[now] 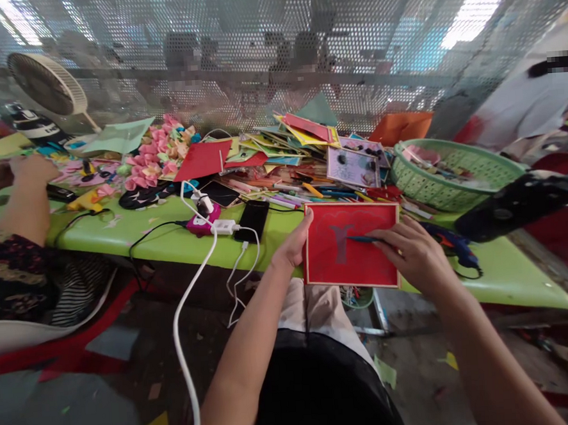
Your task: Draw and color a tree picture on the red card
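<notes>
A red framed board (359,265) with a light border rests tilted between my lap and the table's front edge. On it a purplish tree trunk shape (340,242) stands out, with a faint outline above. My left hand (294,242) grips the board's left edge, thumb on the front. In my right hand (408,246) is a dark blue pen (362,239), pinched between the fingers, its tip beside the trunk. Just behind the board, markers and coloured pencils (283,200) lie in a loose pile.
The green table (141,231) carries a black phone (253,219), a purple power adapter (202,224) with white cables, pink paper flowers (153,153), stacked coloured cards (280,142), and a green basket (455,173). A blue glue gun (452,247) lies right. A co-worker's hand (34,169) is at left.
</notes>
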`<action>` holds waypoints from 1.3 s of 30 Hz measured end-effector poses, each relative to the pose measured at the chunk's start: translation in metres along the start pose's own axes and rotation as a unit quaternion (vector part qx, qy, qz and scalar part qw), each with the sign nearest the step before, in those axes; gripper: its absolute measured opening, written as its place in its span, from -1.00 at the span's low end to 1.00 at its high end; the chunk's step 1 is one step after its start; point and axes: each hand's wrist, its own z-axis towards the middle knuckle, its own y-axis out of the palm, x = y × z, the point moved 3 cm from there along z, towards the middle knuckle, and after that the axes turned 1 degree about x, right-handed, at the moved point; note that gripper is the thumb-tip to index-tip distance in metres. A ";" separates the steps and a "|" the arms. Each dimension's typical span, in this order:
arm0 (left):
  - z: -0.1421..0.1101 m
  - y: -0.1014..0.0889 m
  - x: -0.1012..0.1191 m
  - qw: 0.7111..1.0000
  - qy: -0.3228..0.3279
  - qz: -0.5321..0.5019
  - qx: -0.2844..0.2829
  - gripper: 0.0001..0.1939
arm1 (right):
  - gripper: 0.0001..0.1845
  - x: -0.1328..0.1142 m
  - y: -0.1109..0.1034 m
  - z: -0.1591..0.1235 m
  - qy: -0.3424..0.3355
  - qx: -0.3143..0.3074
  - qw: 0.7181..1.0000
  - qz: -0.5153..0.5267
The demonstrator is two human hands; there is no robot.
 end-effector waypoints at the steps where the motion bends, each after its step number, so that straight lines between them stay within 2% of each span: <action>1: 0.000 0.001 0.000 1.000 -0.001 -0.003 -0.005 -0.27 | -0.70 -0.001 0.000 -0.002 -0.003 -0.006 1.000 0.002; 7: -0.002 0.004 0.000 1.000 -0.005 -0.002 0.013 -0.29 | -0.70 -0.007 -0.002 -0.007 -0.010 -0.023 1.000 0.019; 12: -0.001 0.002 0.000 1.000 0.005 -0.009 -0.005 -0.33 | -0.71 -0.008 -0.001 -0.009 -0.003 -0.025 1.000 0.012; 17: 0.001 0.001 0.001 1.000 -0.003 -0.023 -0.018 -0.27 | -0.73 -0.014 0.001 -0.019 -0.009 -0.042 0.999 0.026; 24: 0.000 0.004 0.001 1.000 -0.005 -0.020 -0.001 -0.29 | -0.72 -0.010 -0.001 -0.013 -0.002 -0.026 1.000 0.017; 30: -0.001 0.005 0.002 1.000 -0.012 -0.023 0.015 -0.28 | -0.73 -0.013 0.000 -0.018 -0.007 -0.049 0.998 0.031; 39: -0.001 0.005 0.002 1.000 -0.009 -0.024 0.002 -0.30 | -0.71 -0.009 0.000 -0.016 -0.006 -0.037 0.999 0.021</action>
